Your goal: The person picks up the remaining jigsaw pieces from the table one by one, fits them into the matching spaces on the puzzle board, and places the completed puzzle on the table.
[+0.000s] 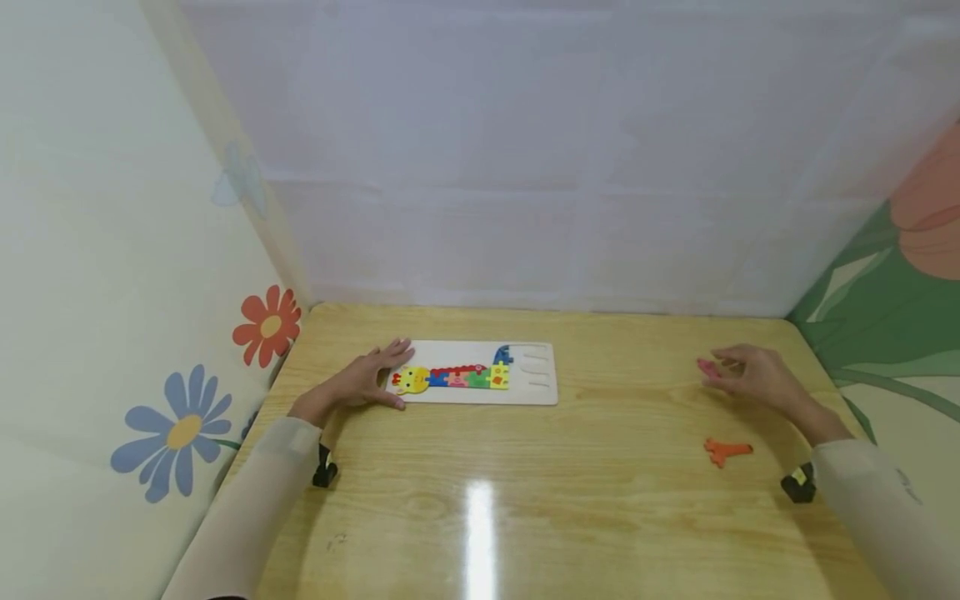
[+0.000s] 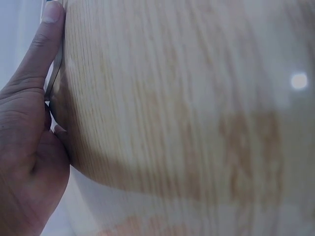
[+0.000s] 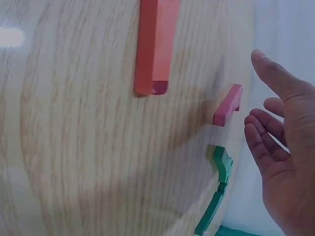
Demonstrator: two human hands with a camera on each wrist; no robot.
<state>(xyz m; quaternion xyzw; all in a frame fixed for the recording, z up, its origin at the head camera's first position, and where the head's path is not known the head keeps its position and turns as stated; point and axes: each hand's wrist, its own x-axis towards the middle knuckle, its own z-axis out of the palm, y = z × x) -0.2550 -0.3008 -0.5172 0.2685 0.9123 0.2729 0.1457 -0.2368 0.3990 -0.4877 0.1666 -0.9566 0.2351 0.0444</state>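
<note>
A white puzzle board (image 1: 528, 397) lies on the table with a colourful giraffe (image 1: 457, 379) set in it. Empty leg outlines show at its right end, beside a blue piece (image 1: 502, 356). My left hand (image 1: 367, 377) rests spread across the board's left end, its straight thumb (image 2: 40, 49) along the near edge. At the right, my right hand (image 1: 759, 379) hovers with loosely bent fingers close to a pink piece (image 3: 227, 105). A gap shows between them in the right wrist view. A green piece (image 3: 216, 191) lies nearby, hidden in the head view.
An orange piece (image 1: 727, 451) lies on the wooden table (image 1: 600, 483), nearer to me than the right hand. A white wall (image 1: 562, 167) rises behind the table. Flower-printed walls (image 1: 183, 433) stand at both sides.
</note>
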